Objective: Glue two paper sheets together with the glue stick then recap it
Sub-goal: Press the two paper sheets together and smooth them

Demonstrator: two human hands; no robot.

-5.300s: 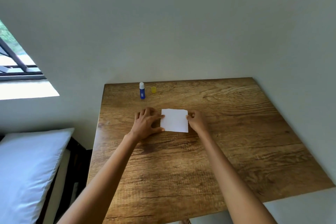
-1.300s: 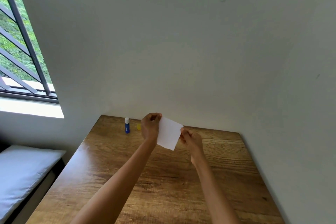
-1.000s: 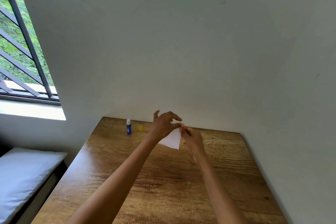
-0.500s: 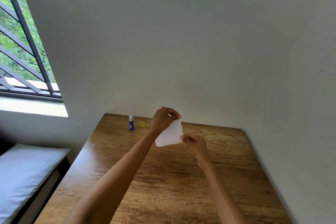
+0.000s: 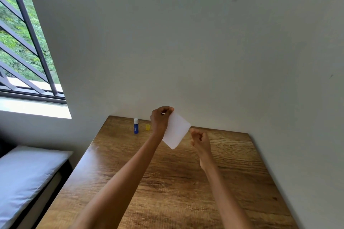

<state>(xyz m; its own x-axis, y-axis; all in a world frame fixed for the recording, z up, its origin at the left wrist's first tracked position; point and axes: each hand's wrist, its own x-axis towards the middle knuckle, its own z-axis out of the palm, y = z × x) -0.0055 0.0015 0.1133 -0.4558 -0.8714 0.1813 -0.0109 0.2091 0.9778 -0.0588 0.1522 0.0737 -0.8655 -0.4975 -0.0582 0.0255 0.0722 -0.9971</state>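
Note:
My left hand pinches the top corner of the white paper and holds it up in the air above the wooden table, hanging tilted like a diamond. My right hand hovers just right of the paper with fingers loosely curled, touching nothing. The blue glue stick stands upright at the table's far left, its white tip uncovered. Its yellow cap sits on the table right beside it.
A plain wall rises directly behind the table and along its right side. A barred window is at the upper left. A bed with a white pillow lies left of the table.
The paper was lifted off the table and turned between both hands. My right hand has now let go of its corner and drawn slightly right; only my left hand holds it.

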